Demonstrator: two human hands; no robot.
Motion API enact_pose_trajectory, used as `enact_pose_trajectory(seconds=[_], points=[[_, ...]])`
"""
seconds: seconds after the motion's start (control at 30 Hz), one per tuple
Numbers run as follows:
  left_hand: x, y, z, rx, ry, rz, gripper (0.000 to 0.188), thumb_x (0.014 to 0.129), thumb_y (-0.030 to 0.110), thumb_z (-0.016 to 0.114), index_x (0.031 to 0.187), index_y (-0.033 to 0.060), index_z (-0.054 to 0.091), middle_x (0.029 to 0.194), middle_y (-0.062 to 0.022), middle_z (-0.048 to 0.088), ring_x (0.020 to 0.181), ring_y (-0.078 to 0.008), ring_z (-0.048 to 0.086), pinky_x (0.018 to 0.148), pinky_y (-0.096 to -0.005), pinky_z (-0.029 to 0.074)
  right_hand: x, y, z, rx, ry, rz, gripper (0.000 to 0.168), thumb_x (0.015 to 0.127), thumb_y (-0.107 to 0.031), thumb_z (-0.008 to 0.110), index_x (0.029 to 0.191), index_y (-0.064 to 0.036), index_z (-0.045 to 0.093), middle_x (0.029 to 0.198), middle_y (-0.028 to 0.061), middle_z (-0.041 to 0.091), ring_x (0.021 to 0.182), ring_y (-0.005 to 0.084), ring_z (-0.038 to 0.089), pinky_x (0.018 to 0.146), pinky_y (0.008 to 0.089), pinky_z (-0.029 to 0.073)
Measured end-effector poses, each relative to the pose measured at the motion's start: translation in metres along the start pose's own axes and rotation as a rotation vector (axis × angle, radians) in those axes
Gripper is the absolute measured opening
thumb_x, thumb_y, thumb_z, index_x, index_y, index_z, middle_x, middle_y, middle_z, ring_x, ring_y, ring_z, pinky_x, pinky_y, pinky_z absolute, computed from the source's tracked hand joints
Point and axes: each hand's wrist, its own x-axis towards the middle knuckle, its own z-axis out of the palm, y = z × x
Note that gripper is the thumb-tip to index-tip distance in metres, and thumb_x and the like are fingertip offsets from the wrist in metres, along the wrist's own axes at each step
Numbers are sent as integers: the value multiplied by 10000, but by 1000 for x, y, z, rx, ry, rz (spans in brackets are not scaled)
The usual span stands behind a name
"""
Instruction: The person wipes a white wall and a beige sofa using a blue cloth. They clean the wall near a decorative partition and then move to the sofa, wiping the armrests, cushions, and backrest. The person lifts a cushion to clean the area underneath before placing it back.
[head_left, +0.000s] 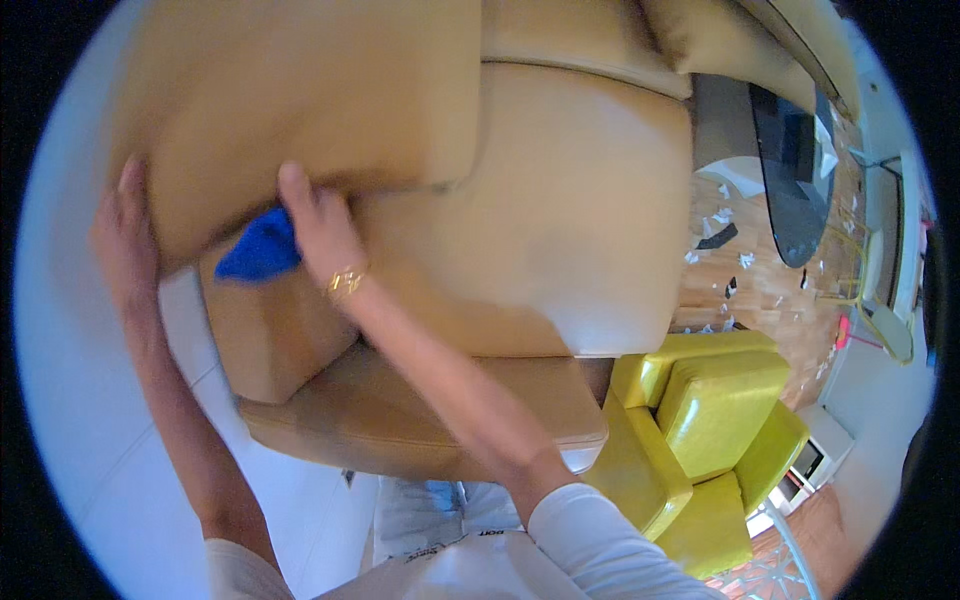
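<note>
A large tan leather-like sofa cushion (315, 97) fills the upper left, overlapping the seat behind it. My left hand (127, 232) holds its left edge, the fingers partly hidden along its side. With my right hand (326, 236) I grip a blue cloth (259, 247) at the cushion's lower edge, thumb lying on the cushion's face. A gold-coloured bracelet (347, 280) circles the right wrist. Beneath and beside the cushion spreads the tan sofa seat (577, 217). The sofa's arm and lower front (420, 412) lie nearer my body.
A yellow-green armchair (720, 420) stands at the lower right. Beyond the sofa is a dark glass-topped table (795, 187). White scraps and dark pieces litter the wood floor (757, 292). A chair with a yellow frame (859, 289) stands at far right. Pale floor tiles (176, 405) lie at left.
</note>
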Motion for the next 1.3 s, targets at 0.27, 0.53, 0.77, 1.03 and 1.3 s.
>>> enact_pose_trajectory(seconds=[0.27, 0.53, 0.77, 1.03, 1.3], points=[[-85, 65, 44, 38, 187, 602, 376, 783, 93, 550, 1156, 140, 564, 1289, -143, 443, 1194, -347, 398, 978, -444, 301, 12, 92, -38, -334, 1, -30, 340, 838, -337, 534, 972, -26, 570, 912, 198, 608, 885, 332, 586, 758, 390, 444], [-299, -29, 117, -441, -715, -413, 402, 926, 275, 337, 1231, 54, 477, 1288, -184, 431, 1203, -311, 396, 1021, -414, 274, -136, 198, -1, -879, -629, 432, 411, 893, -303, 352, 1181, -46, 494, 1188, 187, 514, 1098, 356, 476, 944, 460, 353], [-297, -27, 124, 30, -1243, -375, 575, 909, 466, 212, 1323, 100, 372, 1336, -143, 392, 1225, -292, 379, 1014, -441, 267, -153, 244, -25, -1110, -1080, 326, 406, 886, -260, 333, 1207, -63, 487, 1232, 168, 492, 1157, 322, 446, 970, 485, 314], [-335, 74, 165, -147, -1713, 15, 492, 897, 333, 262, 1304, 94, 400, 1361, -105, 366, 1250, -257, 351, 1040, -425, 236, -179, 240, -215, -1122, -805, 485, 358, 892, -210, 330, 1171, -74, 510, 1168, 205, 529, 1074, 343, 517, 917, 442, 395], [-357, 97, 145, -169, -1631, 229, 498, 849, 298, 306, 1277, 76, 435, 1359, -112, 372, 1237, -273, 364, 1018, -447, 249, -176, 139, -189, -1394, -781, 874, 359, 902, -182, 321, 1140, 3, 517, 1194, 157, 510, 1160, 320, 436, 997, 410, 325]])
